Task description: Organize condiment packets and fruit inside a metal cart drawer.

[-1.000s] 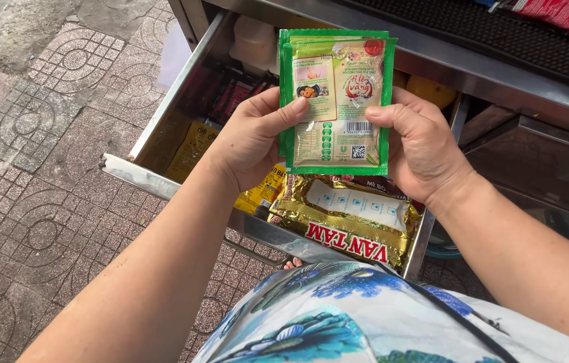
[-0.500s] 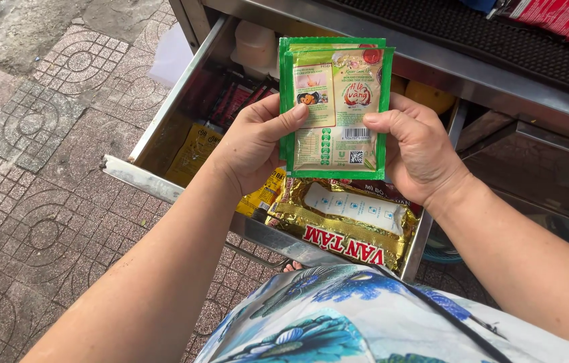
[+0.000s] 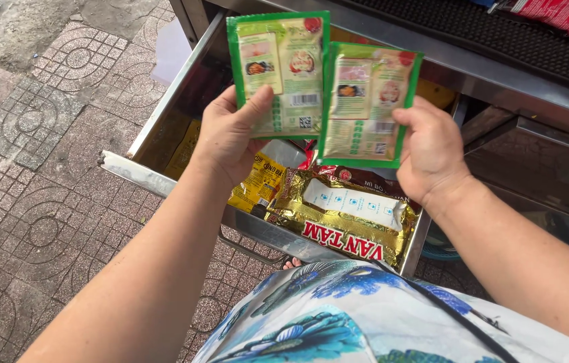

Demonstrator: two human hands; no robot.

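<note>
Open steel drawer (image 3: 138,176) full of packets, gold pack (image 3: 345,218) frontmost. Left hand (image 3: 227,138) pinches one green sachet (image 3: 277,70), right hand (image 3: 432,151) pinches another (image 3: 368,101), both above drawer. Thin pinch grips; either sachet could slip into the clutter.

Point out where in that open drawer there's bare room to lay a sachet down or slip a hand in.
Little bare room. The drawer front is packed: the gold foil pack fills it up to the right wall, with yellow packets beside it. The left strip holds more yellow packets. The back is hidden behind the left hand, right hand and their green sachets.
</note>
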